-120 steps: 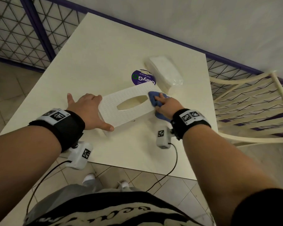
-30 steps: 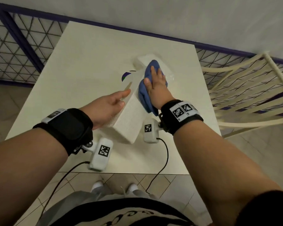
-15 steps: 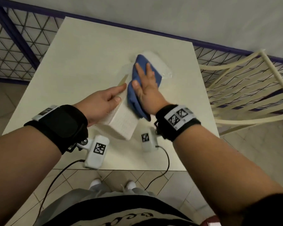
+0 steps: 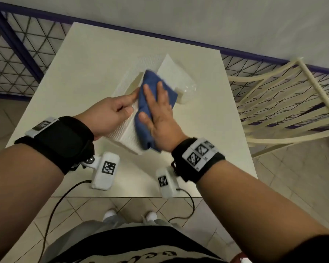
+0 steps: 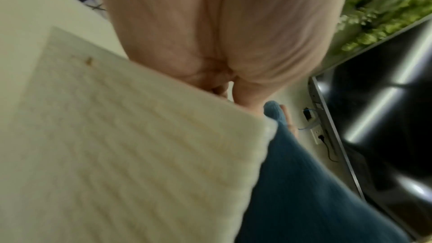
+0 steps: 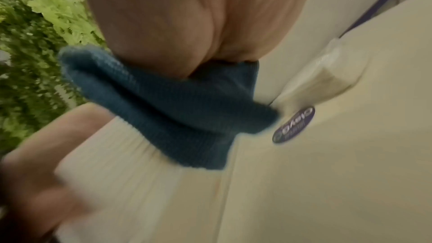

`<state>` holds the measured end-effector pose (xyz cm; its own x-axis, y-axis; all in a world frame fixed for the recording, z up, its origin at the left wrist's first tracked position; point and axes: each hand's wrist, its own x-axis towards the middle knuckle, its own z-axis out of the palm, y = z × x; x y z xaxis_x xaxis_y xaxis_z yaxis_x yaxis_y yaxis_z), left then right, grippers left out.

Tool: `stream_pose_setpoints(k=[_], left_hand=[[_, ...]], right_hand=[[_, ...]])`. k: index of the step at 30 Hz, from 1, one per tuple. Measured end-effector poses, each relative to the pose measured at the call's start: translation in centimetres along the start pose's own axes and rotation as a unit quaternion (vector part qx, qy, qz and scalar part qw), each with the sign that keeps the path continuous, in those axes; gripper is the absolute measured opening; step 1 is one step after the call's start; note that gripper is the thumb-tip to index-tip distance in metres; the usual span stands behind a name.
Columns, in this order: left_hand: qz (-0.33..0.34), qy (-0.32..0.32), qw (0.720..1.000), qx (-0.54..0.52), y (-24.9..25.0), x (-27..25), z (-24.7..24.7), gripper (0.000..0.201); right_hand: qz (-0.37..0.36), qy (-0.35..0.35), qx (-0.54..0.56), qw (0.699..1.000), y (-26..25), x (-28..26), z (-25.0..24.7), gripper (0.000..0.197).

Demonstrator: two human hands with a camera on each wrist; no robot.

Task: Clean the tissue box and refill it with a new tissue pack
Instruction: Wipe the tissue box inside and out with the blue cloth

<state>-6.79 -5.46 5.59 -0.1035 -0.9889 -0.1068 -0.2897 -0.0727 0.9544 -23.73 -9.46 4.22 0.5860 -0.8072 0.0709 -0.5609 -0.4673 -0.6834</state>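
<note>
The white ribbed tissue box (image 4: 126,134) stands tilted on its edge in the middle of the table, its slot facing left. My left hand (image 4: 120,109) grips it from the left, thumb on the near face and index finger by the slot. My right hand (image 4: 157,105) lies flat with straight fingers, pressing a blue cloth (image 4: 150,82) against the box's right side. The left wrist view shows the box (image 5: 128,154) and cloth (image 5: 304,191) close up. The new tissue pack (image 4: 177,76), in clear wrap, lies just behind the cloth. It also shows in the right wrist view as tissue pack (image 6: 327,77), beside the cloth (image 6: 175,108).
The cream table (image 4: 87,59) ends close to my body; tiled floor lies below. A round purple sticker (image 6: 293,125) sits on the tabletop by the pack. A cream slatted chair (image 4: 285,95) stands to the right. A wire fence with a purple frame (image 4: 17,46) runs behind and left.
The box, flat on the table four seconds ago, now stands tilted on edge. Over the last second my right hand slid the cloth back toward me along the box's side.
</note>
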Motion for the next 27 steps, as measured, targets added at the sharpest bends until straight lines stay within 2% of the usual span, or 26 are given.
stream_pose_setpoints(k=[2,5,8,10,13,16,19,21,23,24,25,27], left_hand=[[0.005,-0.008,0.999,0.051,0.3,-0.1,-0.3,0.051],[0.000,-0.023,0.998,0.064,0.2,-0.8,0.0,0.053],[-0.009,-0.052,0.998,0.045,-0.4,-1.6,0.5,0.052],[-0.020,-0.077,0.995,0.054,-0.9,-2.2,0.4,0.054],[-0.026,-0.114,0.982,0.146,-1.4,-2.4,-0.6,0.058],[-0.029,-0.131,0.949,0.284,-1.4,-1.4,-1.9,0.058],[-0.045,-0.081,0.919,0.384,-1.1,-0.2,-2.8,0.049],[-0.028,-0.041,0.893,0.447,-0.7,0.3,-2.2,0.075],[0.020,-0.009,0.855,0.517,-0.3,0.4,0.1,0.107],[0.044,0.014,0.834,0.549,-0.2,0.4,1.3,0.117],[0.054,0.039,0.819,0.571,-0.3,0.5,2.4,0.119],[0.074,0.112,0.813,0.567,-0.5,0.8,3.5,0.109]], right_hand=[[0.018,0.060,0.011,0.998,0.8,2.3,-1.6,0.062],[0.057,0.102,0.033,0.993,1.6,5.1,-3.9,0.059],[0.095,0.100,0.084,0.987,2.0,6.1,-5.5,0.055],[0.158,0.082,0.126,0.976,2.2,6.0,-6.0,0.053],[0.281,0.074,0.249,0.924,2.7,5.5,-6.4,0.055],[0.355,0.118,0.314,0.873,2.9,4.8,-5.7,0.024],[0.401,0.187,0.324,0.836,2.3,4.2,-4.0,0.022],[0.411,0.212,0.350,0.814,1.7,4.0,-3.0,0.022],[0.411,0.216,0.384,0.798,0.9,3.8,-2.2,0.020],[0.407,0.216,0.398,0.793,0.3,3.6,-1.9,0.019],[0.397,0.215,0.410,0.792,-0.3,3.4,-1.8,0.019],[0.366,0.216,0.417,0.803,-1.2,3.1,-1.9,0.020]])
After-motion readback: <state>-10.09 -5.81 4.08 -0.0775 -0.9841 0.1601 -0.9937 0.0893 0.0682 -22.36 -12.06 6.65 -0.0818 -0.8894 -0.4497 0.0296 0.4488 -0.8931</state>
